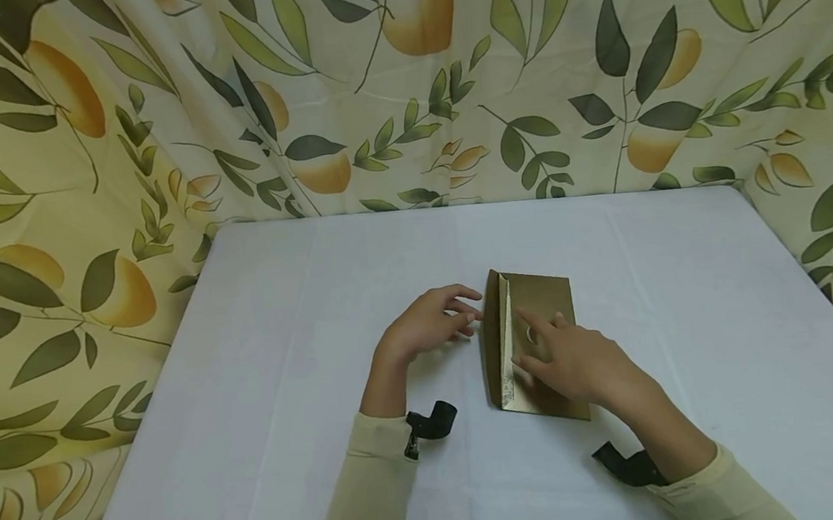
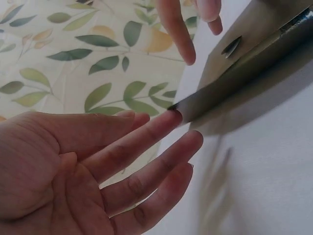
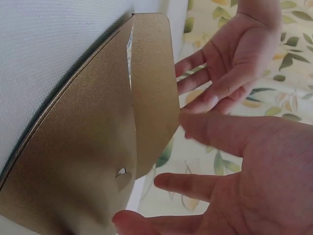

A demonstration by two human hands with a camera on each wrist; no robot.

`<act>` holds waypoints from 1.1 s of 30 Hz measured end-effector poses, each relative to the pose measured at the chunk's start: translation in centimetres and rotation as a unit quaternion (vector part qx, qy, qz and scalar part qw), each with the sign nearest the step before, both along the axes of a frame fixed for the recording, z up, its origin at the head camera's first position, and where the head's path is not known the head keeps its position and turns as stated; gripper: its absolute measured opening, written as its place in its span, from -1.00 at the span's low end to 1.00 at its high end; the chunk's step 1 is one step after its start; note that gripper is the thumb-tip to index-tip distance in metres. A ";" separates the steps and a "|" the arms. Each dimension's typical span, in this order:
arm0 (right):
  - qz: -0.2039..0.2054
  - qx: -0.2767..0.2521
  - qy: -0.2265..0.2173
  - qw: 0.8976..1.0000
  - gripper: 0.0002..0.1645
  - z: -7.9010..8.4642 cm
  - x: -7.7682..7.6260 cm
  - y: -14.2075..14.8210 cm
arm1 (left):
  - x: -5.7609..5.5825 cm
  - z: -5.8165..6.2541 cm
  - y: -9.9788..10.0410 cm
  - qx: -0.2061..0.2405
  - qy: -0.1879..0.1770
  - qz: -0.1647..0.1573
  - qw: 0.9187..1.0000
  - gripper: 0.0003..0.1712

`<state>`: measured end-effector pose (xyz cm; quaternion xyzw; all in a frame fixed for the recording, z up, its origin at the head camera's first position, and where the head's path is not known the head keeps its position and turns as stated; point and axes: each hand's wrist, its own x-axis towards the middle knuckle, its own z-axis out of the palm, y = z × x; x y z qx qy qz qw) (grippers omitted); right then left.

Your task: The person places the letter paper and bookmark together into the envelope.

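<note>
A bronze-gold paper envelope lies on the white table, its long flap standing up along the left side. A small curved slit shows in its face near the flap in the right wrist view. My left hand is just left of the flap, fingers loosely extended, their tips close to the flap's edge. Over the envelope's face hovers my right hand, fingers spread and pointing left towards the flap. Neither hand grips anything. In the left wrist view the flap rises beyond the left fingertips.
A white cloth covers the table. Behind and beside it hangs a curtain printed with leaves and fruit. Black wrist bands with cameras sit on the left wrist and right wrist.
</note>
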<state>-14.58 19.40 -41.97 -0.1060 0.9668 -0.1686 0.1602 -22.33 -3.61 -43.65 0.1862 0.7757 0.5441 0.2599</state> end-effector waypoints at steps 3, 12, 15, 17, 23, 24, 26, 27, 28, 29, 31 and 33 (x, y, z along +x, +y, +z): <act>0.004 0.005 0.006 1.000 -0.19 -0.1 0.1 0.0 | -0.1 -0.3 0.3 -0.004 0.014 -0.007 1.000 -0.55; 0.011 0.015 0.009 1.000 -0.38 -0.3 0.3 0.2 | 0.2 -0.9 2.4 -0.023 0.074 -0.039 0.996 -0.62; 0.011 -0.004 0.001 1.000 -0.40 -0.2 0.3 0.3 | 0.5 -1.1 3.2 -0.051 0.095 -0.057 0.993 -0.64; 0.011 -0.017 -0.006 1.000 -0.40 -0.1 0.3 0.5 | 0.6 -1.2 3.7 -0.068 0.110 -0.066 0.989 -0.64; 0.016 -0.031 -0.013 0.999 -0.34 0.2 0.1 0.8 | 1.0 -1.5 4.8 -0.087 0.146 -0.076 0.982 -0.63; 0.016 -0.033 -0.014 0.999 -0.33 0.2 0.1 0.8 | 1.1 -1.5 5.0 -0.089 0.152 -0.079 0.981 -0.63; 0.011 -0.036 -0.020 0.999 -0.30 0.3 0.1 0.8 | 1.2 -1.7 5.4 -0.094 0.162 -0.084 0.979 -0.62; 0.008 -0.038 -0.024 0.999 -0.29 0.3 0.1 0.8 | 1.3 -1.8 5.6 -0.099 0.165 -0.085 0.978 -0.61; 0.007 -0.040 -0.026 0.999 -0.28 0.3 0.1 0.9 | 1.4 -1.9 5.9 -0.105 0.166 -0.084 0.977 -0.61; 0.006 -0.041 -0.028 0.999 -0.28 0.3 0.1 0.8 | 1.4 -2.0 6.1 -0.112 0.164 -0.082 0.977 -0.60; 0.004 -0.042 -0.030 0.999 -0.28 0.3 0.1 0.8 | 1.7 -2.1 6.4 -0.121 0.156 -0.072 0.978 -0.59; 0.005 -0.044 -0.029 0.999 -0.29 0.3 0.1 0.9 | 1.9 -2.0 6.7 -0.130 0.146 -0.058 0.979 -0.59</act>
